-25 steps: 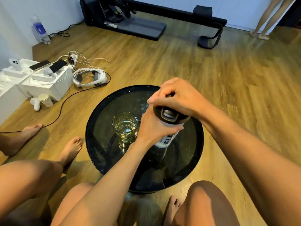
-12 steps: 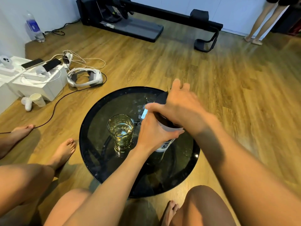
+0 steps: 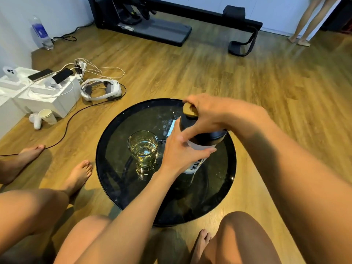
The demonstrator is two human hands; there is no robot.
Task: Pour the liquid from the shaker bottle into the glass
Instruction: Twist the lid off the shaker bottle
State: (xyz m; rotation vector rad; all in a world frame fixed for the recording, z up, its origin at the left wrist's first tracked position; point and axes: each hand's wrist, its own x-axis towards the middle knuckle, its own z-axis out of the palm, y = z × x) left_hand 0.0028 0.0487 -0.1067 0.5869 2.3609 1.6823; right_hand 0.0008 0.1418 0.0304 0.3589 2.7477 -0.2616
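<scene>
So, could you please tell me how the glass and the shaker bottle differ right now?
The glass is clear, open-topped and untouched; the shaker bottle is opaque white with a black lid and is gripped by the left hand and right hand. Both stand on the round black table.
</scene>
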